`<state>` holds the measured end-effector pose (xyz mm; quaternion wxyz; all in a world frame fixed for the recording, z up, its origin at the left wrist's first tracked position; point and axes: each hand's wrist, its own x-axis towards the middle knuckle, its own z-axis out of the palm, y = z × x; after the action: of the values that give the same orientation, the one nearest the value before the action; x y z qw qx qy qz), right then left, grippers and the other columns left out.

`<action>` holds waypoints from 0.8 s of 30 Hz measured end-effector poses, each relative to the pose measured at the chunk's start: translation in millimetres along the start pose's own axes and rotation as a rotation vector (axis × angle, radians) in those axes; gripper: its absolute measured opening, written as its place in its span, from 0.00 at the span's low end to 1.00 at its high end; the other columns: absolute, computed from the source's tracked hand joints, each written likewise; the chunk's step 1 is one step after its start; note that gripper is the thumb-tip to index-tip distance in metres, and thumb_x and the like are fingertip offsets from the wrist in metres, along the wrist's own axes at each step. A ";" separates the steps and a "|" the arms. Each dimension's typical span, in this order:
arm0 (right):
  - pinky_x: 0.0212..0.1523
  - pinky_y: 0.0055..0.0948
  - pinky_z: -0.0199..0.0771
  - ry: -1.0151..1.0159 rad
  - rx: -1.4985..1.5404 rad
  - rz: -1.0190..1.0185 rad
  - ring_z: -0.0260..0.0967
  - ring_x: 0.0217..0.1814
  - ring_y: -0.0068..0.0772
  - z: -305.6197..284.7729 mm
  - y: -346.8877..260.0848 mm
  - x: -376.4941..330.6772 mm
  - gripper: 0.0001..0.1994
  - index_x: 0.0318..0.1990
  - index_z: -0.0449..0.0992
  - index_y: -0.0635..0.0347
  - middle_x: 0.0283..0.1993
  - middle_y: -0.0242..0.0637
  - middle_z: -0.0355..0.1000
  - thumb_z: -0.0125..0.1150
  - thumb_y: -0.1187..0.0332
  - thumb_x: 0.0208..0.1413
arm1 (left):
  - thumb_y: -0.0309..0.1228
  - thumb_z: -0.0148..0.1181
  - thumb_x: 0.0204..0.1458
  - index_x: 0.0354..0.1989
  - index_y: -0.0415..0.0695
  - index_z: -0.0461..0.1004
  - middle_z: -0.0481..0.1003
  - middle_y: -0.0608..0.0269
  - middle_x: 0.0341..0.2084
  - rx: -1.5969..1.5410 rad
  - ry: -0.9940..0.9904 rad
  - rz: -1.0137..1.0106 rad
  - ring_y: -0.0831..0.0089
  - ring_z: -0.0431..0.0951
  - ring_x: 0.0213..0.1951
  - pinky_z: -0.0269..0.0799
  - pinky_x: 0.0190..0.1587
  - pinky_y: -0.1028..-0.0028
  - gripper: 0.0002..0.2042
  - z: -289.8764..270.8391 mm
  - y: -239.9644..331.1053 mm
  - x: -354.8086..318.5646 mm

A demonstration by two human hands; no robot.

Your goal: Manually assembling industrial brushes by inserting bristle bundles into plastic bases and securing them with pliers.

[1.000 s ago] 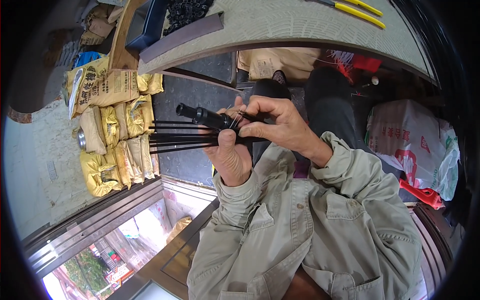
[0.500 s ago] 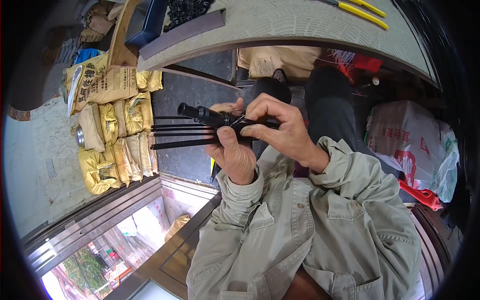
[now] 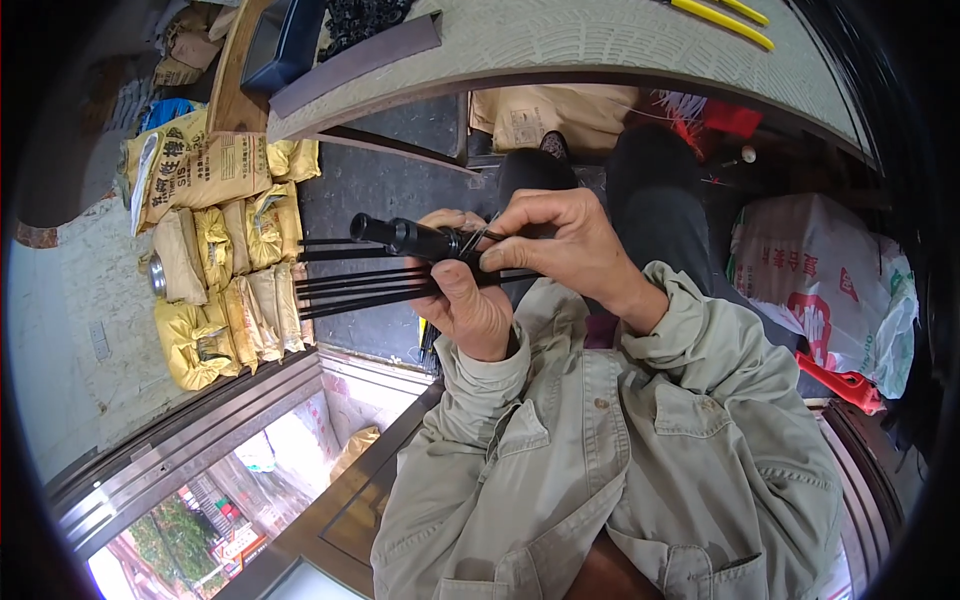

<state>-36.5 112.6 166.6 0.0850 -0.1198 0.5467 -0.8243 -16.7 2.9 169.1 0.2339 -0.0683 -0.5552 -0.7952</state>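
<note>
Above my lap, my left hand point(image 3: 465, 300) is closed round what looks like an umbrella frame, its thumb on the underside. The frame's thick black tube point(image 3: 410, 240) has a stepped end pointing left. Several thin black ribs point(image 3: 360, 287) reach out to the left from the grip. At the tube's right end, my right hand point(image 3: 570, 245) pinches a thin silvery wire point(image 3: 483, 232) between thumb and forefinger. The wire loops close to the collar of the tube. What lies inside the left palm is hidden.
A textured worktable point(image 3: 560, 55) curves across the far side, with yellow-handled pliers point(image 3: 725, 20), a blue bin point(image 3: 283, 45) and a pile of small black parts point(image 3: 360, 25). Yellow and brown packets point(image 3: 240, 250) are stacked at left. A white sack point(image 3: 810, 270) stands at right.
The ribs have spread and shifted a little, with their left ends now in two groups. My right fingers have stayed at the wire. The whole view has moved slightly.
</note>
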 end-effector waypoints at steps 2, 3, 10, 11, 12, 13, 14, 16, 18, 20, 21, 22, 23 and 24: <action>0.28 0.13 0.65 -0.020 0.065 0.076 0.66 0.28 0.14 -1.9 -0.9 0.7 0.07 0.30 0.77 0.67 0.26 0.31 0.70 0.66 0.78 0.40 | 0.42 0.50 0.54 0.41 0.37 0.64 0.67 0.58 0.33 0.039 -0.012 0.008 0.72 0.67 0.34 0.65 0.37 0.75 0.19 1.0 0.4 0.3; 0.29 0.14 0.66 -0.027 0.114 0.117 0.67 0.28 0.15 -2.5 -2.8 0.8 0.07 0.30 0.76 0.68 0.26 0.31 0.70 0.66 0.78 0.40 | 0.45 0.49 0.54 0.41 0.36 0.64 0.66 0.58 0.32 0.081 -0.017 0.005 0.73 0.67 0.32 0.65 0.36 0.76 0.20 3.3 1.5 0.5; 0.30 0.14 0.66 0.211 -0.094 -0.064 0.65 0.28 0.14 16.7 -6.1 -14.8 0.08 0.27 0.70 0.64 0.27 0.30 0.69 0.65 0.78 0.41 | 0.53 0.42 0.54 0.36 0.35 0.62 0.62 0.58 0.30 0.183 -0.076 -0.015 0.73 0.64 0.31 0.61 0.35 0.75 0.27 9.9 4.6 -0.3; 0.30 0.17 0.66 0.224 -0.246 -0.123 0.64 0.28 0.18 19.7 -5.3 -21.2 0.09 0.26 0.69 0.64 0.27 0.31 0.67 0.66 0.78 0.39 | 0.54 0.42 0.54 0.34 0.35 0.62 0.62 0.58 0.29 0.205 -0.099 0.004 0.73 0.64 0.31 0.61 0.35 0.75 0.27 7.8 3.5 1.4; 0.30 0.17 0.66 0.223 -0.247 -0.123 0.64 0.28 0.18 19.6 -0.4 -21.8 0.09 0.26 0.69 0.64 0.27 0.31 0.67 0.66 0.78 0.39 | 0.54 0.42 0.54 0.33 0.36 0.61 0.61 0.58 0.29 0.228 -0.122 0.022 0.73 0.64 0.31 0.61 0.36 0.74 0.26 6.2 3.0 2.4; 0.31 0.19 0.65 0.221 -0.345 -0.326 0.64 0.30 0.21 19.3 5.8 -22.2 0.10 0.26 0.69 0.64 0.29 0.33 0.66 0.66 0.77 0.38 | 0.55 0.42 0.53 0.33 0.36 0.61 0.61 0.58 0.28 0.218 -0.122 0.019 0.72 0.64 0.31 0.61 0.36 0.74 0.27 7.3 4.0 2.3; 0.33 0.20 0.65 0.216 -0.442 -0.529 0.64 0.33 0.23 19.7 8.2 -21.4 0.11 0.26 0.69 0.65 0.30 0.34 0.66 0.67 0.77 0.36 | 0.55 0.42 0.53 0.33 0.36 0.61 0.61 0.58 0.28 0.219 -0.122 0.018 0.72 0.64 0.31 0.61 0.36 0.74 0.27 8.2 5.0 2.8; 0.35 0.21 0.64 0.205 -0.389 -0.486 0.64 0.35 0.25 16.2 6.1 -18.3 0.12 0.26 0.69 0.64 0.34 0.36 0.65 0.67 0.77 0.34 | 0.55 0.42 0.53 0.32 0.40 0.59 0.57 0.63 0.27 0.206 -0.180 0.036 0.74 0.59 0.30 0.57 0.36 0.74 0.25 10.8 6.3 3.5; 0.41 0.21 0.62 0.120 -0.269 -0.373 0.61 0.41 0.24 11.6 7.3 -15.3 0.14 0.27 0.68 0.63 0.39 0.36 0.62 0.69 0.75 0.34 | 0.55 0.42 0.53 0.32 0.41 0.58 0.56 0.63 0.27 0.184 -0.163 0.038 0.74 0.58 0.29 0.58 0.35 0.74 0.24 12.0 8.3 1.9; 0.41 0.20 0.62 0.050 -0.020 -0.194 0.61 0.40 0.22 6.4 6.1 -10.8 0.15 0.28 0.67 0.62 0.38 0.34 0.61 0.69 0.74 0.35 | 0.54 0.42 0.54 0.31 0.41 0.58 0.56 0.63 0.26 0.210 -0.183 0.050 0.74 0.58 0.30 0.58 0.36 0.74 0.24 9.0 7.5 0.1; 0.41 0.20 0.62 -0.018 0.227 -0.013 0.60 0.40 0.21 3.4 5.7 -8.6 0.15 0.29 0.66 0.61 0.37 0.33 0.60 0.69 0.74 0.36 | 0.54 0.42 0.54 0.31 0.41 0.58 0.57 0.62 0.27 0.162 -0.195 0.038 0.74 0.59 0.30 0.58 0.37 0.74 0.23 9.4 5.8 -0.9; 0.39 0.18 0.61 -0.059 0.218 0.021 0.59 0.38 0.18 -0.2 6.1 -7.0 0.18 0.31 0.64 0.59 0.35 0.30 0.59 0.70 0.72 0.36 | 0.54 0.42 0.54 0.31 0.41 0.58 0.57 0.62 0.27 0.159 -0.197 0.034 0.74 0.59 0.30 0.58 0.37 0.74 0.23 10.0 5.6 -0.8; 0.39 0.18 0.61 -0.057 0.217 0.024 0.59 0.38 0.18 -2.3 6.3 -5.2 0.18 0.31 0.64 0.59 0.35 0.30 0.59 0.70 0.72 0.36 | 0.53 0.43 0.53 0.31 0.41 0.58 0.57 0.63 0.27 0.148 -0.204 0.050 0.74 0.59 0.30 0.59 0.37 0.74 0.23 11.3 5.6 -0.9; 0.38 0.18 0.61 -0.088 0.242 0.058 0.58 0.37 0.18 -3.6 6.5 -3.4 0.18 0.31 0.64 0.59 0.35 0.29 0.59 0.71 0.72 0.35 | 0.53 0.43 0.53 0.31 0.41 0.58 0.56 0.63 0.27 0.137 -0.212 0.065 0.74 0.59 0.30 0.59 0.37 0.74 0.23 12.0 5.3 -0.9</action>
<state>-34.2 114.2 158.9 0.1465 -0.1288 0.4422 -0.8754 -15.3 12.7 177.8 0.2038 -0.1536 -0.6274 -0.7357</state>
